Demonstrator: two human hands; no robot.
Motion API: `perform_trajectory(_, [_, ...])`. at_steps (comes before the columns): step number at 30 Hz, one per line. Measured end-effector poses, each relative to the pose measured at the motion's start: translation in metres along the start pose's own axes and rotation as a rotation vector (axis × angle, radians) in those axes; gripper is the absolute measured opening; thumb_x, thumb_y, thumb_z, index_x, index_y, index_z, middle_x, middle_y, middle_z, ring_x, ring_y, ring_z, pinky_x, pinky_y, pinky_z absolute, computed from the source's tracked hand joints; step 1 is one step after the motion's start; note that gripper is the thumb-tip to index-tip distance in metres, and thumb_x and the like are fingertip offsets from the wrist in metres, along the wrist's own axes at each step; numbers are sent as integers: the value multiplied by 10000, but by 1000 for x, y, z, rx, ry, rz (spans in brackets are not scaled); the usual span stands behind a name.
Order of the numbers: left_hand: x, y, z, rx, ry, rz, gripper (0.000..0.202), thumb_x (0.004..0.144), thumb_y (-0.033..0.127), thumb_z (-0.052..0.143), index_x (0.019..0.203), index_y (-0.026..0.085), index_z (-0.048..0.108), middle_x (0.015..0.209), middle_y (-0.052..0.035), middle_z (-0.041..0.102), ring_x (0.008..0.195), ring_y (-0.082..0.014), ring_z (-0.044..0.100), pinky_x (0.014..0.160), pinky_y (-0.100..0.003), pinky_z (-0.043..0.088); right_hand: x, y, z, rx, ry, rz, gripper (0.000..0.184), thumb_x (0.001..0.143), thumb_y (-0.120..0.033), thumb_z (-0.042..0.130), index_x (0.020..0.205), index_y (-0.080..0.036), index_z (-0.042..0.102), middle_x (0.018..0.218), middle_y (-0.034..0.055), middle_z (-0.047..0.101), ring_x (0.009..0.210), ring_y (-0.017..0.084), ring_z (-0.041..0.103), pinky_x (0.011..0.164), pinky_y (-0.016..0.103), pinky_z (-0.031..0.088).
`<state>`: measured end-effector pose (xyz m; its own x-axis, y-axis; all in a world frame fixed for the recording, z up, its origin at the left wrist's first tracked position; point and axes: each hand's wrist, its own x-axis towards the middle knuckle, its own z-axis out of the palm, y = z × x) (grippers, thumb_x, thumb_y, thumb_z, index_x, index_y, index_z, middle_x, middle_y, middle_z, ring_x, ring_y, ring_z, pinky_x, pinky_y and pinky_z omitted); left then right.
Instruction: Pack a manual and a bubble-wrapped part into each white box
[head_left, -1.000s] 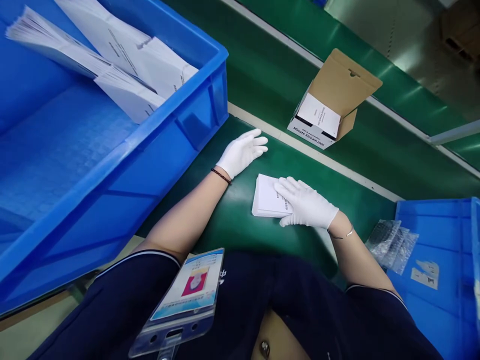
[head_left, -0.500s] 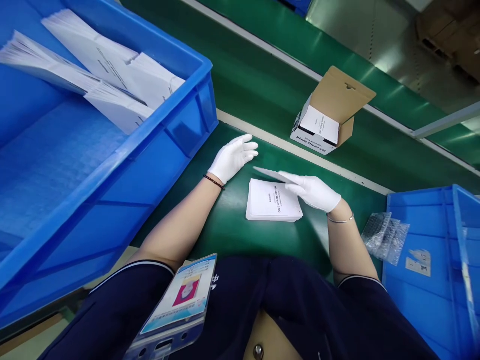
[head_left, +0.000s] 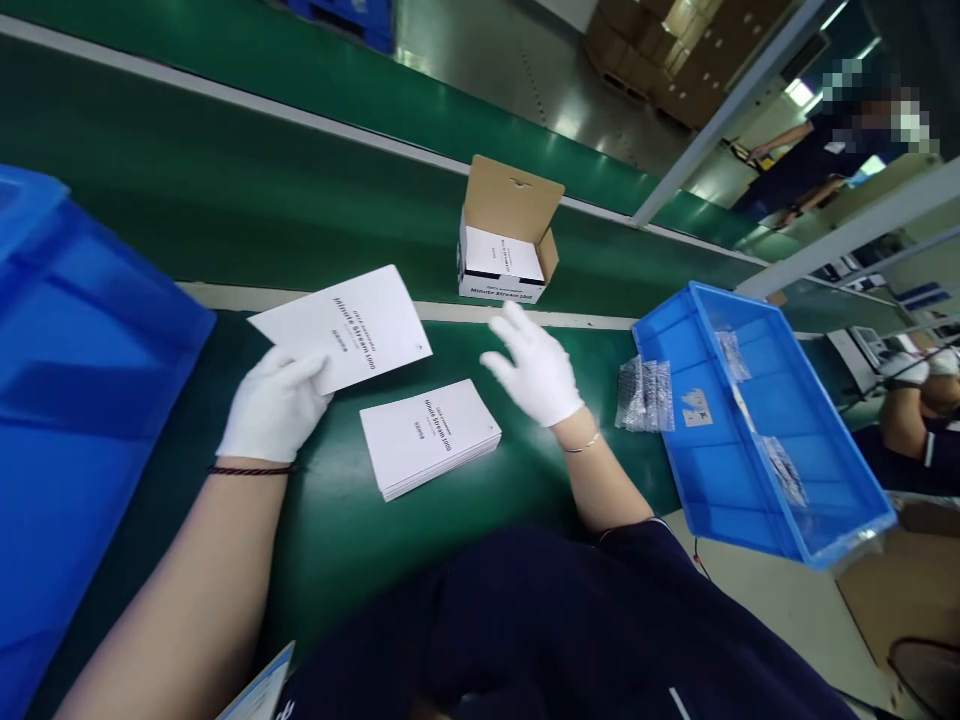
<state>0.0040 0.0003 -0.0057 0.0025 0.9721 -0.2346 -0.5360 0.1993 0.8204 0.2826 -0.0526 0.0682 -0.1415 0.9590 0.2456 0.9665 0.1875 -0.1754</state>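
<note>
My left hand (head_left: 276, 408), in a white glove, grips a white printed booklet (head_left: 352, 325) by its near edge, thumb on top. The booklet is tilted above the green work surface, its print reading "Minute Stream 1000". Just right of it lies a stack of matching booklets (head_left: 427, 430). My right hand (head_left: 534, 368), gloved in white too, hovers with fingers apart and nothing in them, right of the stack. Beyond that hand an open cardboard box (head_left: 501, 290) stands on the conveyor with a booklet (head_left: 499, 252) lying on top inside it.
A large blue bin (head_left: 112, 380) stands at the left. On the right is another blue bin (head_left: 679, 460), with bubble-wrap packs (head_left: 645, 395) beside its near wall. Metal posts (head_left: 720, 125) rise beyond the conveyor. Other people work at the far right.
The booklet that my right hand held is no longer there; my left hand now holds one. My right hand has opened. The view has swung right.
</note>
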Motion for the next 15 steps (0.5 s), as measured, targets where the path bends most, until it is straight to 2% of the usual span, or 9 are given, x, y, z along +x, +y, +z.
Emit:
perform_trajectory(2, [0,4,3,15,-15,3,288,741,76,685,1003,196,699,1255,-42,708,1372,-307,514,1166,-491,460,-27,49,-20,-67,47,302,326,959,-367,551,1218,-212,672,1506,112,506,1302,294,534,1074,449,447])
perform_trajectory(4, [-3,7,6,49,-3,6,317,737,77,676,1021,214,704,1277,-28,699,1397,-311,484,1199,-508,412,-57,93,-34,-212,93,593,327,916,-394,597,1119,-161,702,1479,178,508,1260,350,532,1009,501,465])
perform_trajectory(6, [-5,8,8,72,-9,-2,319,747,80,666,1025,228,712,1297,-14,689,1411,-303,467,1228,-509,361,-85,124,-39,-369,102,770,400,858,-452,661,1042,-99,703,1456,270,475,1276,418,467,965,553,451])
perform_trajectory(7, [-5,7,9,71,-14,-2,317,753,77,658,1025,228,715,1310,-10,682,1409,-296,469,1236,-501,346,-96,133,-39,-436,91,810,416,827,-456,692,1005,-80,698,1448,302,458,1296,445,424,971,582,426])
perform_trajectory(9, [-4,5,7,54,-31,12,319,759,67,650,1037,208,717,1342,-21,663,1396,-285,487,1240,-480,341,-110,141,-36,-509,60,802,335,775,-387,729,918,-88,685,1464,308,430,1353,472,334,1030,643,338])
perform_trajectory(11, [-2,2,5,33,-45,27,327,754,67,661,1053,186,716,1362,-42,648,1380,-288,506,1228,-481,363,-113,140,-33,-418,67,748,180,749,-301,703,811,-143,644,1471,243,460,1387,444,312,1088,644,272])
perform_trajectory(13, [-1,0,3,24,-55,28,335,750,81,684,1067,185,715,1373,-56,639,1376,-295,510,1211,-490,390,-104,133,-32,-122,124,762,156,760,-319,658,753,-193,566,1329,179,590,1298,376,454,1066,578,350])
perform_trajectory(15, [1,-2,3,16,-49,23,357,737,94,705,1082,186,716,1369,-71,640,1371,-305,515,1192,-504,412,-87,124,-32,304,191,812,226,774,-411,633,784,-223,508,1047,112,681,1042,303,615,922,492,484])
